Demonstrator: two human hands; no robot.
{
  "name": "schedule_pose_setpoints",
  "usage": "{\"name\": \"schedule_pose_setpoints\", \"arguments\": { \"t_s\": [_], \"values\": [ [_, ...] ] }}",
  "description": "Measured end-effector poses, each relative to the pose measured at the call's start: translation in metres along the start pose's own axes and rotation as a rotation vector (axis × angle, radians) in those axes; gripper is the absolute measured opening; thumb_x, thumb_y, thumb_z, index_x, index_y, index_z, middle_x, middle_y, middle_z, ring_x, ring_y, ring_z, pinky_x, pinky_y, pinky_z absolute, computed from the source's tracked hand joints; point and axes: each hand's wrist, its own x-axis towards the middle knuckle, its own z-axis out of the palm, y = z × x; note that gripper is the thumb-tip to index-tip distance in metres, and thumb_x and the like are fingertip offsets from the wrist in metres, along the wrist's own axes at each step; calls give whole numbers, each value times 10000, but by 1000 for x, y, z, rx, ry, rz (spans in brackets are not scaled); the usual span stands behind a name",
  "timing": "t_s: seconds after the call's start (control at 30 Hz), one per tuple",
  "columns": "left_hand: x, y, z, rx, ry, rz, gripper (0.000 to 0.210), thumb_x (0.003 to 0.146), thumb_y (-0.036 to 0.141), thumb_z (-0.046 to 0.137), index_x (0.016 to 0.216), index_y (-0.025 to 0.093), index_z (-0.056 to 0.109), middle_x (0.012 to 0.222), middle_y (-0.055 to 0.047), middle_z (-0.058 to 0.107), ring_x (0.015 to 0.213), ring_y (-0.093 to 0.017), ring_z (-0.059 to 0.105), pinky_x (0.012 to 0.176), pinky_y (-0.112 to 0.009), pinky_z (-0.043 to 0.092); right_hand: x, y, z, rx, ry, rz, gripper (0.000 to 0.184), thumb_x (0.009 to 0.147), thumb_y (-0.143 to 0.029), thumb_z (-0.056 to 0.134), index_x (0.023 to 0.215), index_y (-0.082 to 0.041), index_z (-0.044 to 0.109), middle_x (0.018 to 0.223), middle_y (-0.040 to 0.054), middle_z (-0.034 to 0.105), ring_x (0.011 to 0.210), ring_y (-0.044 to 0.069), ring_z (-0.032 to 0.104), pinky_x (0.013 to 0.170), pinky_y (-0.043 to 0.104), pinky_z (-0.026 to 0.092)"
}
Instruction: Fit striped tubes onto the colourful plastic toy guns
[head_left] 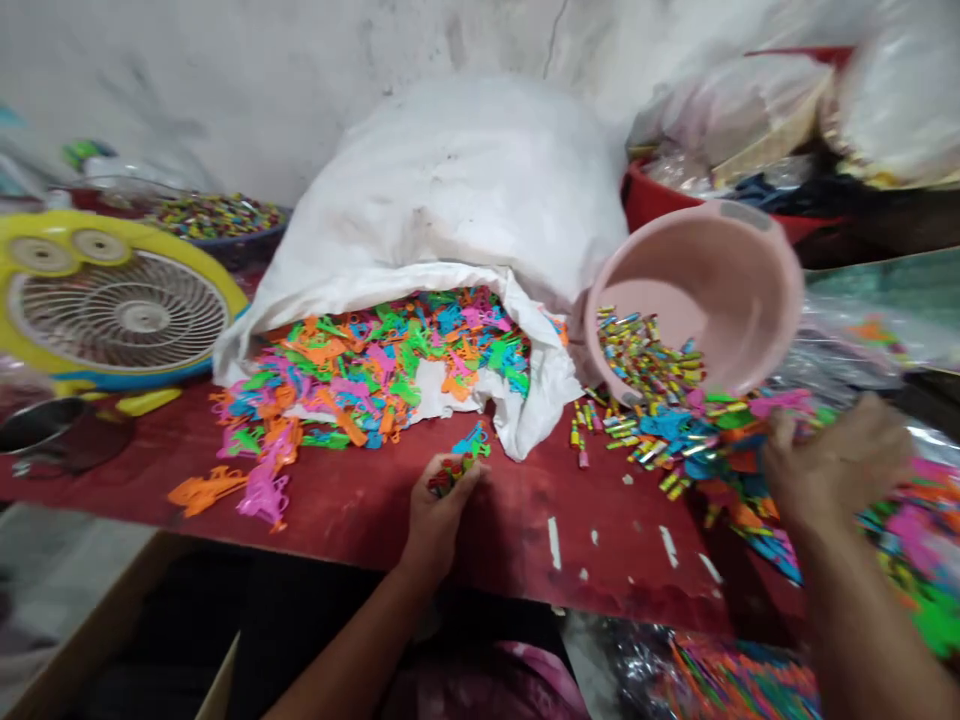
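Observation:
My left hand (pixel 439 505) is closed around several small shiny rolls (pixel 448 477) in red, green and yellow, which look like wrapped candies. Just past its fingertips is a blue plastic toy gun (pixel 471 440); whether the fingers touch it I cannot tell. On the right, my right hand (pixel 836 460) is over a mixed pile of flat plastic toy guns (pixel 739 440) and wrapped rolls. A pink toy gun (pixel 784 402) shows right at its fingers, but blur hides whether they grip it. Similar wrapped rolls (pixel 645 350) spill from a tipped pink tub (pixel 776 290).
A large white sack (pixel 465 180) lies open, spilling colourful toy guns (pixel 345 375) onto the red table (pixel 517 530). At left stand a yellow fan (pixel 142 315), a dark metal cup (pixel 67 435) and a basin of rolls (pixel 255 240). Filled plastic bags (pixel 750 675) sit below the table's right edge.

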Motion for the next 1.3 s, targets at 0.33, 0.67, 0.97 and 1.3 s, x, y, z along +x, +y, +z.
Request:
{"name": "schedule_pose_setpoints", "arguments": {
  "t_s": [0.33,0.67,0.97,1.3],
  "values": [
    [11,1,-15,22,124,70,280,828,383,722,898,133,619,712,-5,646,612,-103,576,557,-188,439,-150,-189,-39,583,-780,-570,369,995,-446,422,898,-182,662,798,85,668,704,200,618,616,294,377],
    [17,2,-13,-19,194,63,308,778,387,751,875,145,589,700,1,638,577,-105,557,535,-199,433,-165,-220,-15,1106,-1090,16,258,722,-420,658,765,-197,535,618,-34,510,558,140,469,531,245,334],
    [6,-8,11,-82,-15,-6,326,732,404,778,828,170,571,621,30,590,584,-117,551,617,-235,448,-171,-175,-49,1442,-1103,519,396,743,-467,761,945,-185,572,695,-18,577,526,108,483,467,210,390],
    [5,-16,20,-22,-126,24,353,743,438,767,875,156,602,736,-1,598,647,-125,554,645,-244,446,-154,-157,-66,1239,-968,160,317,889,-469,603,749,-188,554,620,-30,506,551,115,444,501,218,353]
  ]
}}
